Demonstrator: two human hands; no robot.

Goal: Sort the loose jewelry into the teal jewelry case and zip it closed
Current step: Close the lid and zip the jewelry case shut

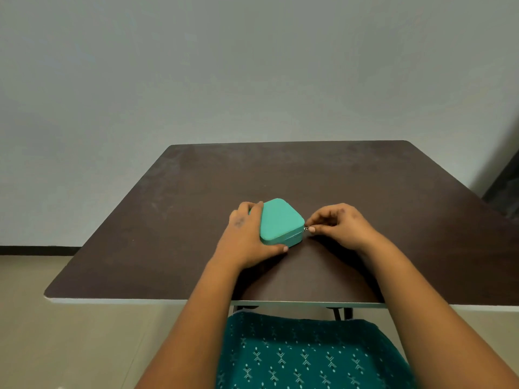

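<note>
I see one teal jewelry case (281, 222) lying flat near the middle of the dark counter (365, 186), lid down, turned so one corner points toward me. No loose jewelry shows anywhere on the counter, so I judge the sorting is done and only the zip is in hand.

My left hand (247, 234) is laid against the case's left side, fingers curled round the far edge and thumb along the near edge; that grip is clamped on the case, and I take it as a brace so the case does not slide or spin while the zip is worked. My right hand (337, 223) sits just beside the right corner, thumb and forefinger pressed together on the small metal zipper pull (306, 227), the other fingers loosely curled. The pull sits at the corner, where I expect a zip to drag most, which explains the steadying hand.

Count: one case, one zipper pull, two hands, one counter. Whether the zip is fully home I cannot tell.
</note>
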